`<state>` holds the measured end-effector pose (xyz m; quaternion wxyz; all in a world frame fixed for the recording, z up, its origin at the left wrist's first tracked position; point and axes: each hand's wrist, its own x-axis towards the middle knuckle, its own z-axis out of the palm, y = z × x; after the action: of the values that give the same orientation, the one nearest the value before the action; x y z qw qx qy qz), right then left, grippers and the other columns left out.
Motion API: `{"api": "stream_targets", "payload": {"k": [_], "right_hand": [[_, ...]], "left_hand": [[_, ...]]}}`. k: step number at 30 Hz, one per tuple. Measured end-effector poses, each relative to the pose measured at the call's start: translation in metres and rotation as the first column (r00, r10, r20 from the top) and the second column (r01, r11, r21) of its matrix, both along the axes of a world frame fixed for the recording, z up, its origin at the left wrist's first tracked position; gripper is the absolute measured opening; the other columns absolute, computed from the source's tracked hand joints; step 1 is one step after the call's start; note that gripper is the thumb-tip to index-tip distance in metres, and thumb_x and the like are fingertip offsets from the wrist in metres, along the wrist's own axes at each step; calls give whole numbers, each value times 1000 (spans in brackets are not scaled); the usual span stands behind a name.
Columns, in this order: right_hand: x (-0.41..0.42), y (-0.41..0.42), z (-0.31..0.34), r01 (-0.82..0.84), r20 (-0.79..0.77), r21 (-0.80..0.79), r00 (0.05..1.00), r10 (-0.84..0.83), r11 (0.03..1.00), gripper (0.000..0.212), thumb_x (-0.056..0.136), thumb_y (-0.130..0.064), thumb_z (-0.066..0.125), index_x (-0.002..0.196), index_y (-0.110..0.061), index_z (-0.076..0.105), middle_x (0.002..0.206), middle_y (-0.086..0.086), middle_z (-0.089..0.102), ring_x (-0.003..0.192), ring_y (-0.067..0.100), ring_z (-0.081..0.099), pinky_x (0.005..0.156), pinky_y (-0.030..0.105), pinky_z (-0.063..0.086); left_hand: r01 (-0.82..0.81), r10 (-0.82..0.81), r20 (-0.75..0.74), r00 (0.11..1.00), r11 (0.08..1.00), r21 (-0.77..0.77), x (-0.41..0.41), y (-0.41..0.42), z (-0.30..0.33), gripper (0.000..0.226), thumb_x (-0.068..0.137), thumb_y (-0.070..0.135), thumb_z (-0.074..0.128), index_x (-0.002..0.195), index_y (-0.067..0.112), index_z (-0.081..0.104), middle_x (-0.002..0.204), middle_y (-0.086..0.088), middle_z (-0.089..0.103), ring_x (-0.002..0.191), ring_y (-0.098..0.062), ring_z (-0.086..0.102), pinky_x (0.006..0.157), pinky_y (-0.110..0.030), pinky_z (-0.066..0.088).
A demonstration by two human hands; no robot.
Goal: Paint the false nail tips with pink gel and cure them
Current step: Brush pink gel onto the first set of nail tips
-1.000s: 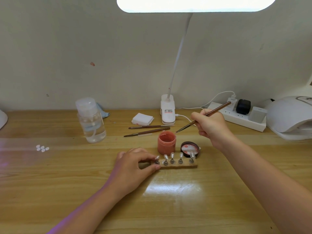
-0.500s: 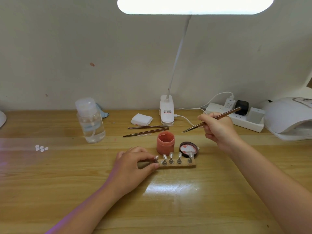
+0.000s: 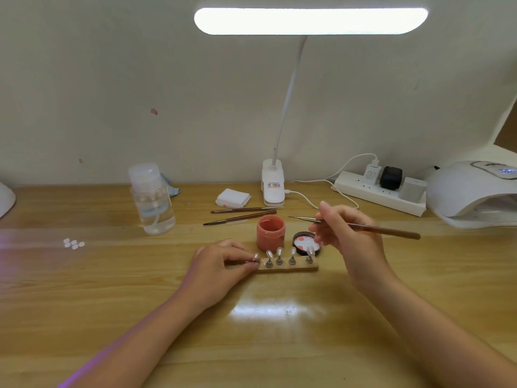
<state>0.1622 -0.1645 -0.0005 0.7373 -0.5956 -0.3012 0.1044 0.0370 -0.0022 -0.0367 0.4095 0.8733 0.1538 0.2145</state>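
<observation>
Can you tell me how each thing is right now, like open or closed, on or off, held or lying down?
Pink gel jar: open, upright.
Jar lid: off, lying inside up.
Desk lamp: on.
Nail brush: held in right hand.
Nail tip holder: flat, left hand grips its end.
Two spare brushes: lying down.
Pump bottle: upright, capped.
Curing lamp: display lit.

Left hand [image 3: 223, 261] pinches the leftmost nail tip [image 3: 255, 257] on the wooden holder [image 3: 288, 268] — four more tips stand upright along it. Right hand [image 3: 347, 233] grips a thin brush [image 3: 391, 230], bristles pointing left above the open pink gel jar [image 3: 270, 232] — lid [image 3: 306, 242] just beside it.
</observation>
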Motion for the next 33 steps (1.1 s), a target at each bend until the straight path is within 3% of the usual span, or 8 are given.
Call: {"api": "stream_targets", "payload": {"k": [5,10,13,16,20,25,30,33], "right_hand": [[-11,-2,-17,142,545,38,826,-140,989,17,87,-26,62,70,-24,62,58,-12,62,54,2,60,52,14,47],[-18,-2,-28,180,702,96,685,-195,979,27,92,-32,50,79,-14,65,67,-6,64,58,8,61,51,25,50],[-21,-3,-33,130,739,81,657,-147,988,42,97,-34,42,78,-7,68,68,-1,65,60,6,60,52,24,50],[-22,-3,-36,119,726,61,676,-126,991,44,96,-36,42,77,-7,68,66,0,65,60,6,61,54,25,50],[-27,1,-38,112,638,43,762,-114,993,29,86,-26,54,68,-8,66,60,-1,64,56,8,60,52,27,49],[-33,2,-39,88,614,42,784,-95,995,17,80,-27,60,64,-29,57,58,-2,59,47,4,52,48,15,41],[-32,6,-44,90,651,-2,756,-67,996,21,84,-26,57,64,-24,59,55,-12,59,48,3,55,48,16,44],[-31,8,-46,113,698,-22,713,-66,993,27,84,-24,57,62,-11,65,55,-3,62,49,8,57,46,24,45]], "left_hand": [[10,-29,83,996,974,226,-6,-4,-2,10,75,19,74,81,26,75,83,19,63,85,-2,58,88,-43,41],[77,-101,176,979,988,136,-14,-10,-2,26,75,9,73,75,35,68,77,17,64,75,-1,57,59,-10,41],[110,-119,201,972,992,59,-17,-14,-3,26,78,6,71,77,32,69,79,17,66,74,0,59,55,-7,40],[96,-95,207,974,995,5,-15,-15,-2,36,77,5,70,78,41,68,81,20,66,75,-1,59,62,-17,49],[118,-94,195,976,987,-112,-14,-14,-1,35,76,6,71,74,41,72,82,13,66,72,-5,60,60,-19,52],[130,-105,179,978,982,-134,-13,-16,-2,33,78,3,69,78,36,71,78,12,65,67,-2,58,60,-24,50],[147,-130,167,977,984,-96,-13,-16,-3,31,79,3,68,83,33,71,76,15,64,67,2,56,60,-15,47],[147,-131,168,977,985,-85,-14,-16,-4,30,79,1,67,85,31,71,77,12,64,68,2,56,61,-16,48]]}}
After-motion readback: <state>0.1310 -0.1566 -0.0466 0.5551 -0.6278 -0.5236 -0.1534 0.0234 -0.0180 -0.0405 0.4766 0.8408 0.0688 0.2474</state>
